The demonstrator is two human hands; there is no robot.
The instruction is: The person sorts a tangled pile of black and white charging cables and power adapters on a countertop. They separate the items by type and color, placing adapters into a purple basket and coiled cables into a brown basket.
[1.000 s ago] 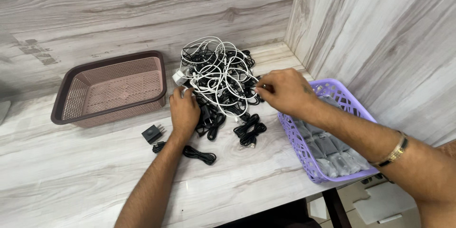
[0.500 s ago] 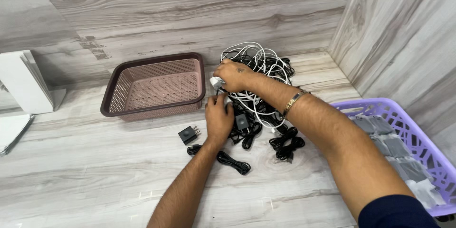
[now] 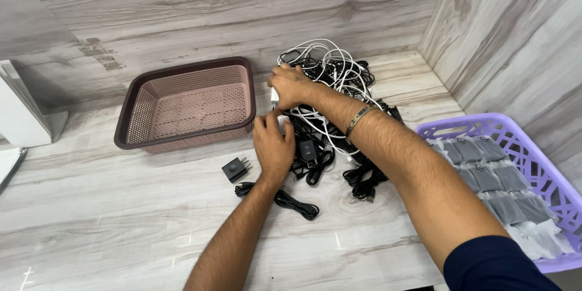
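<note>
- Reaching across, the right hand (image 3: 290, 86) now sits at the left edge of the cable pile (image 3: 330, 94), next to the brown basket (image 3: 188, 103); a second ago it was at the pile's right side, near the purple basket (image 3: 533, 163).
- Right hand's fingers curled down on a small white plug (image 3: 274, 95) at the pile's basket-side edge; looks pinched, grip partly hidden by the knuckles.
- Left hand (image 3: 274, 145) has stayed at the pile's near-left edge, fingers bent, tips pressing on cables and touching the same white piece; can't tell if it really grasps anything.
- View has shifted left too: more of the brown basket shows, and a white object (image 3: 18, 109) appears far left of it.
- Judgement: both hands have closed in on one white charger at the pile's edge, so that piece seems to be the one being worked loose.
- Black adapter (image 3: 235, 170) and a coiled black cable (image 3: 285, 199) lie apart from the pile, on its near-left side, untouched.
- Hidden: the right forearm covers the pile's middle; which cord belongs to the white plug can't be traced.
- Purple basket cut off at the right frame edge; grey pouches (image 3: 485, 176) inside, contents unclear.
</note>
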